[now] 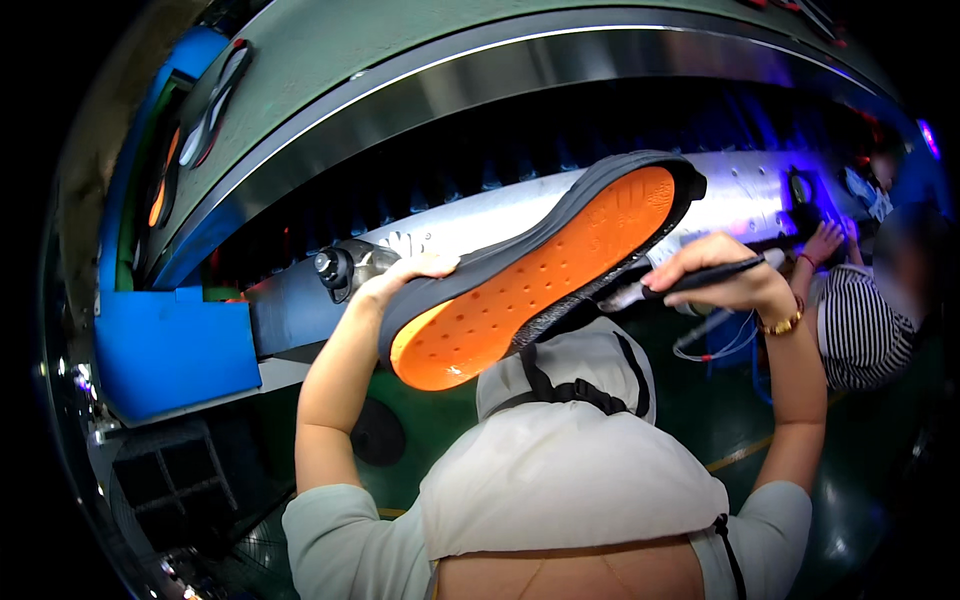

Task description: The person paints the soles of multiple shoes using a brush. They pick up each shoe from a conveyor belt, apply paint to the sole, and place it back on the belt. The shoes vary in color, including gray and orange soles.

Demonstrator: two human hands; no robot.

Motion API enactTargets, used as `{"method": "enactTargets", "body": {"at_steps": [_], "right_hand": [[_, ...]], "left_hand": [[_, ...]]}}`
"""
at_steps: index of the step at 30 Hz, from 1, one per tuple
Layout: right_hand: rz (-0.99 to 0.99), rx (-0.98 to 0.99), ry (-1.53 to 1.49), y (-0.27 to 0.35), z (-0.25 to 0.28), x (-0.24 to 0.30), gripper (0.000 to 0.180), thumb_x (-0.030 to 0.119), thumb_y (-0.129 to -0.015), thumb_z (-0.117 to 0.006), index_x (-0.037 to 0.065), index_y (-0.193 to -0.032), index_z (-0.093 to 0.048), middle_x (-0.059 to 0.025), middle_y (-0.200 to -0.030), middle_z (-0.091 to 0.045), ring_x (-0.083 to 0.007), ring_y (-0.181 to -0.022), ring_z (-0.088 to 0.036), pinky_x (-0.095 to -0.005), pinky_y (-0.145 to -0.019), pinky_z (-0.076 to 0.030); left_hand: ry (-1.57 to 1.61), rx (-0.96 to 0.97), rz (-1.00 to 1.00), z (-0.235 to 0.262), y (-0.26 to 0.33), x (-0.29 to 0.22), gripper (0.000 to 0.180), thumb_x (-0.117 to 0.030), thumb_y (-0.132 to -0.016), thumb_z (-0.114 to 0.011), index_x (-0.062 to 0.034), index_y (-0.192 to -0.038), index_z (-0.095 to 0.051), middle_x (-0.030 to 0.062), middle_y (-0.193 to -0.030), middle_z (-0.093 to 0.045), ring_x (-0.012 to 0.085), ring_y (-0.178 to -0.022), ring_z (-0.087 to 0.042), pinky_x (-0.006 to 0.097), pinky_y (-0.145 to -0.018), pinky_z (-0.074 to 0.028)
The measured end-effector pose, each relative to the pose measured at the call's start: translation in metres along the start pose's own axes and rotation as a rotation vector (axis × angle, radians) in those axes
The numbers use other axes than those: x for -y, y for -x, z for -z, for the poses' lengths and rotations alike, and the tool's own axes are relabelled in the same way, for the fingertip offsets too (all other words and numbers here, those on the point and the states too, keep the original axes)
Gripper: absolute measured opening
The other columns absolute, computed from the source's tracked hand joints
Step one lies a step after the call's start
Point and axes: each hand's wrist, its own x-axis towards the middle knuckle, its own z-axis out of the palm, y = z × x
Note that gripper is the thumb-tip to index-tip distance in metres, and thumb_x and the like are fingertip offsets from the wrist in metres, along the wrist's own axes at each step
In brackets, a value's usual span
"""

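Gripping the dark-rimmed orange perforated shoe sole [530, 285] in your left hand [405, 275], your right hand [715, 272] pinches a black brush [700, 277]; the sole's edge looks partly done.

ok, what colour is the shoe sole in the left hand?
The shoe sole is bright orange, dotted with small holes, with a dark grey rim; head view shows it best.

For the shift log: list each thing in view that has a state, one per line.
shoe sole: held up, tilted, orange inner face toward the camera
left hand: gripping the sole's heel end
right hand: closed on a dark brush
dark brush: held near the sole's toe end
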Motion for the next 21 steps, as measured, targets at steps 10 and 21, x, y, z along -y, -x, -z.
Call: {"method": "enactTargets", "body": {"at_steps": [10, 21], "right_hand": [[-0.085, -0.695, -0.328, -0.026, -0.009, -0.027, 0.011, 0.005, -0.076, -0.058, -0.002, -0.084, -0.06, -0.0076, -0.072, -0.061, -0.0065, -0.047, -0.05, -0.0172, -0.043, -0.041], [0.252, -0.798, -0.795, 0.015, -0.041, -0.012, 0.018, 0.006, -0.078, -0.054, -0.007, -0.091, -0.055, -0.0231, -0.093, -0.059, -0.0037, -0.04, -0.043, -0.0123, -0.04, -0.034]], "left_hand": [[0.621, 0.371, 0.014, -0.026, -0.058, 0.061, 0.036, -0.024, -0.077, -0.051, 0.0, -0.103, -0.054, 0.015, -0.103, -0.058, 0.0247, -0.089, -0.059, 0.037, -0.083, -0.045], [0.456, 0.345, -0.435, -0.006, -0.004, 0.011, 0.05, -0.032, -0.078, -0.048, 0.0025, -0.115, -0.044, 0.0201, -0.108, -0.053, 0.031, -0.095, -0.054, 0.041, -0.085, -0.042]]}}
